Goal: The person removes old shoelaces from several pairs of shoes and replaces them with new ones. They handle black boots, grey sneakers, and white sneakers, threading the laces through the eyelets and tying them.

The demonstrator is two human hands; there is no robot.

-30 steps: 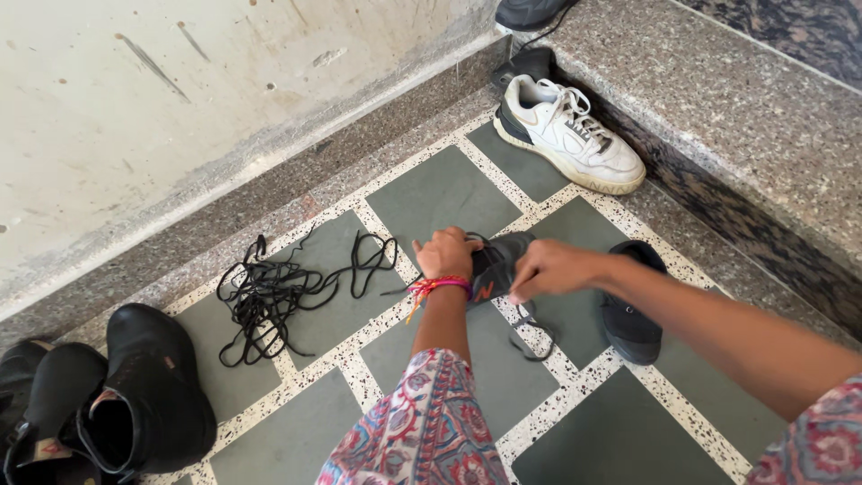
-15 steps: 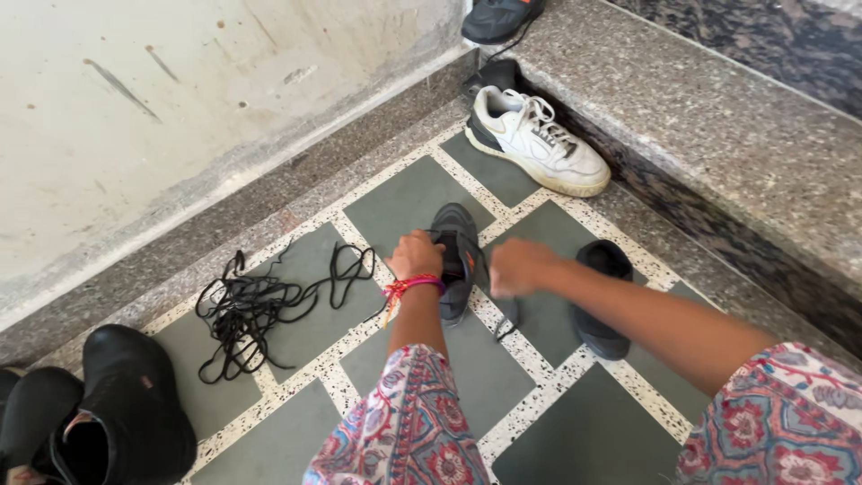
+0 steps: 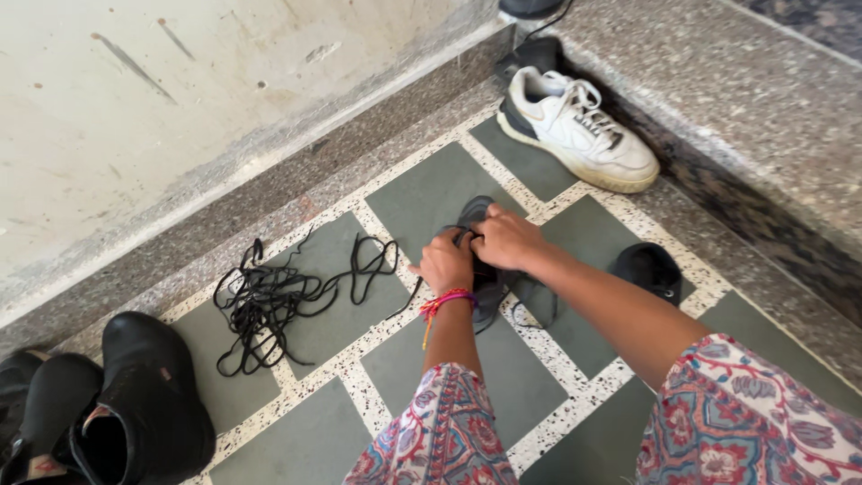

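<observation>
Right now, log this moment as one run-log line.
left hand: on grey shoe | right hand: on same shoe | black laces: tangled on floor, left | white sneaker: by step

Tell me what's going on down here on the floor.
A person bends over a dark grey shoe lying on the green-tiled floor, with both hands on it: the left hand at its near side, the right hand on top. A lace trails from the shoe. A tangle of black laces lies to the left, black boots beyond it. A second dark shoe sits to the right, and a white sneaker rests by the stone step.
</observation>
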